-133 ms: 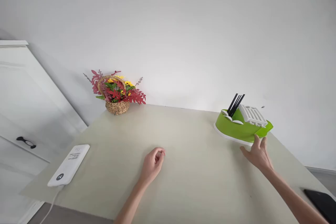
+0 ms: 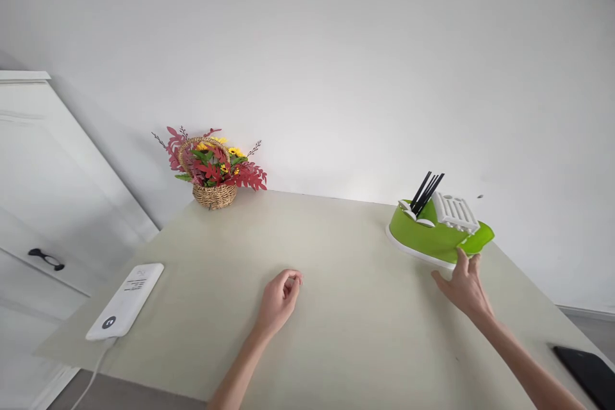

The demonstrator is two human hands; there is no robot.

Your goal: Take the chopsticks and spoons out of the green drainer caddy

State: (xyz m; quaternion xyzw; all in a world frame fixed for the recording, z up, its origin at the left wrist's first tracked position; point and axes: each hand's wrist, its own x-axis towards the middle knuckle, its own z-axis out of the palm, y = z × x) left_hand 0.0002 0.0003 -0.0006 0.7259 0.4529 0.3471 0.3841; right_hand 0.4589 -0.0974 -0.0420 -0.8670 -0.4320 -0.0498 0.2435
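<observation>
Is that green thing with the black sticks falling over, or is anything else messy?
The green rack sits tilted: its right end is lifted off the table, where the right hand touches its edge. The black sticks lean inside it. Nothing looks spilled or broken. The left hand rests loosely curled on the table.

Black phone [image 2: 587, 366] cut off by the right edge; small writing on white power bank [image 2: 125, 300] too tiny to read.
</observation>
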